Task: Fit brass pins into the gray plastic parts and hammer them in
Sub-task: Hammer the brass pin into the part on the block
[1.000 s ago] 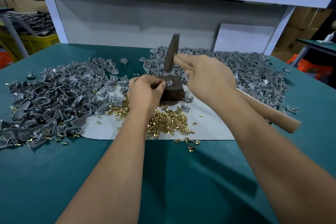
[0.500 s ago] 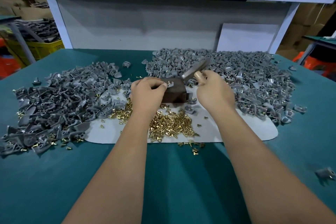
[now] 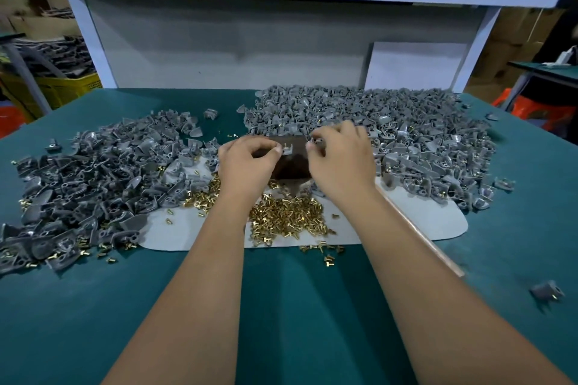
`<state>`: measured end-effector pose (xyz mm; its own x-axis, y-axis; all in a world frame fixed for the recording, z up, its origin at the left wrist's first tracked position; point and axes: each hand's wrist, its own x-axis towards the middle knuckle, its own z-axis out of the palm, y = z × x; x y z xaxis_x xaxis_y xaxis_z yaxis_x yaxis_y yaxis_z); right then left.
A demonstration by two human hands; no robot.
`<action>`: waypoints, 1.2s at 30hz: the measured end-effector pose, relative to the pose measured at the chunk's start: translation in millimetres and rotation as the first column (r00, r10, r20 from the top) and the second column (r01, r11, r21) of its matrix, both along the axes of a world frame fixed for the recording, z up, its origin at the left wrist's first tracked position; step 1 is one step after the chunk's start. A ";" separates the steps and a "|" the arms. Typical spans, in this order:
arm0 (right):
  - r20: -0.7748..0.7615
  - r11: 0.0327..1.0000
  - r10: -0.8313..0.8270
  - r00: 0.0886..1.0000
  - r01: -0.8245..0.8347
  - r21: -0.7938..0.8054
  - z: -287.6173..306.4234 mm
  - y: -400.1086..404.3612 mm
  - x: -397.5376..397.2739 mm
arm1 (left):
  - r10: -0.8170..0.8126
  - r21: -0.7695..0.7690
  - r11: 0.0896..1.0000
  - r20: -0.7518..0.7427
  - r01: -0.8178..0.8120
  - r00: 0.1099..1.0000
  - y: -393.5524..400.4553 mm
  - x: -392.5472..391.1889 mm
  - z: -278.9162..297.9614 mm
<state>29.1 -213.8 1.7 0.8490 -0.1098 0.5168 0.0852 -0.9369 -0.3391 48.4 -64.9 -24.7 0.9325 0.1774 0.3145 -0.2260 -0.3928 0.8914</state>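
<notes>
Hammer (image 3: 419, 236) lowered beside brass pins (image 3: 286, 217)

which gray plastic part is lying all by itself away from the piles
The lone gray plastic part on the green table at the near right, with a brass pin showing in it. The others lie heaped in two piles further back.
</notes>
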 end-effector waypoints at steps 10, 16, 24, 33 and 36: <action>0.063 0.975 0.222 0.973 -0.219 -0.047 -17.0 16.0 -0.2 | -0.019 0.040 0.999 0.034 0.018 0.999 0.9 0.9 0.3; 0.088 0.977 0.209 0.974 -0.204 -0.064 -15.6 18.5 0.2 | 0.031 0.156 0.987 0.038 -0.037 0.999 -2.2 -2.7 0.8; 0.089 0.981 0.190 0.978 -0.185 -0.065 -17.3 22.9 2.6 | 0.052 0.194 0.979 0.051 -0.061 0.997 -4.1 -1.3 -1.5; 0.045 0.947 0.266 0.963 -0.270 0.175 -7.1 20.2 -3.5 | -0.054 -0.084 0.995 -0.004 0.053 0.999 0.3 -1.1 2.5; -0.093 0.931 0.310 0.946 -0.282 0.234 16.1 18.3 2.4 | -0.037 -0.206 0.978 -0.074 0.021 0.997 -1.4 -0.2 4.5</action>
